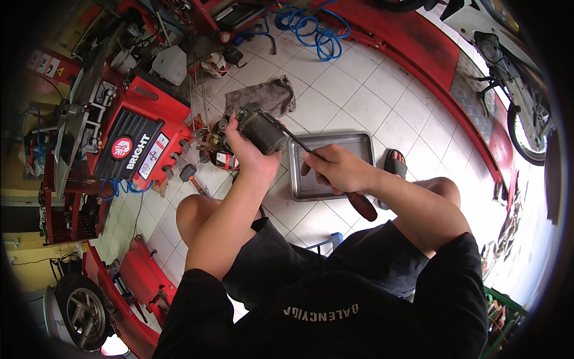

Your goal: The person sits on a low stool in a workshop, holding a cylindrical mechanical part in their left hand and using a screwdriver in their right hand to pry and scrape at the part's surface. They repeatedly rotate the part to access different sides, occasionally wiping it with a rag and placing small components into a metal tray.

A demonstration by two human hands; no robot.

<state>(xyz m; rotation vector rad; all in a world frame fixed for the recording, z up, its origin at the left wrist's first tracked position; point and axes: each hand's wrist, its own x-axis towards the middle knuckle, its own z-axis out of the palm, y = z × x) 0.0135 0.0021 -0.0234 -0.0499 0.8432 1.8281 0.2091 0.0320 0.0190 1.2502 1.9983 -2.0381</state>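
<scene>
My left hand (256,160) is wrapped around a dark, greasy cylindrical part (264,133) that looks like a starter motor, held up in front of me and tilted. In my right hand (342,170) is a long screwdriver (362,207) with a dark reddish-brown handle. Its shaft points up and left to the motor's right side; whether the tip touches it I cannot tell. Below and between the hands, a grey metal tray (294,179) lies on the tiled floor. Beyond the motor a grey rag (257,96) is spread on the tiles.
A red and black workshop machine (161,110) stands at the left, with a mallet (189,173) near it. Blue hose (326,36) coils at the far side. A red lift platform (412,54) curves along the right, beside a motorcycle (502,66). My sandaled foot (395,163) is right of the tray.
</scene>
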